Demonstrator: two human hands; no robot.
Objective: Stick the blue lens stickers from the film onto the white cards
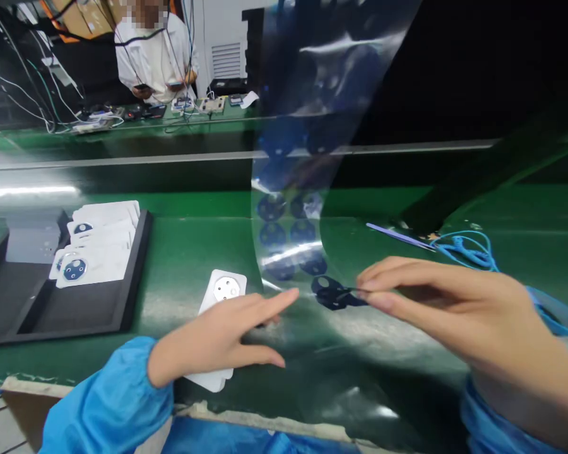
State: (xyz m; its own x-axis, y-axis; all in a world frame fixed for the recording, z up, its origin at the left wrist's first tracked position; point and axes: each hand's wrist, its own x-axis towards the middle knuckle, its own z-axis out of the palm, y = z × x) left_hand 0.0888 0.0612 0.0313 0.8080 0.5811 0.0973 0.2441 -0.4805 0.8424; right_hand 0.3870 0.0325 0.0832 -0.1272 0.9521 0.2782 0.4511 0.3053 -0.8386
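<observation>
My right hand pinches a dark round sticker with holes in it between thumb and fingertips. The sticker is just off the lower end of a clear film strip carrying rows of dark discs. My left hand has its fingers stretched out and thumb apart, with nothing visibly held. It is over a small stack of white rounded panels, hiding their middle. The top panel has a round area with small holes at its far end. Whether the left fingers touch it, I cannot tell.
At left, a black divided tray holds several white panels, some with dark discs on them. A thin purple tool and a coiled blue cord lie at right. Behind the bench, a person stands near cables and devices.
</observation>
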